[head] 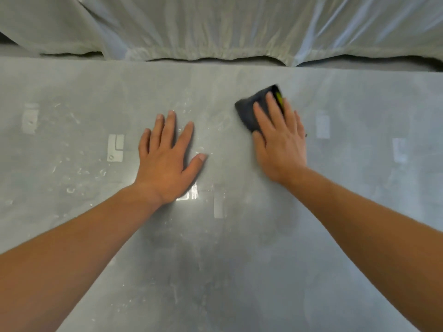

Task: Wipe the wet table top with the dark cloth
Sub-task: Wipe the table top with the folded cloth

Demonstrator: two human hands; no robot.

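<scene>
1. Two bare hands lie on the grey table top [215, 259], well apart.
2. Left hand [167, 159]: flat, palm down, fingers straight and spread, holding nothing.
3. Right hand [280, 144]: extended fingers press the dark cloth [248, 112] onto the surface; no curled grip visible.
4. Dark cloth: bunched under the right fingers, right of centre, toward the far edge; yellow-green mark [279, 98] at its far end.
5. Water droplets [72, 188]: mostly left of the left hand.
6. Pale draped sheeting [215, 27]: beyond the far edge.
</scene>
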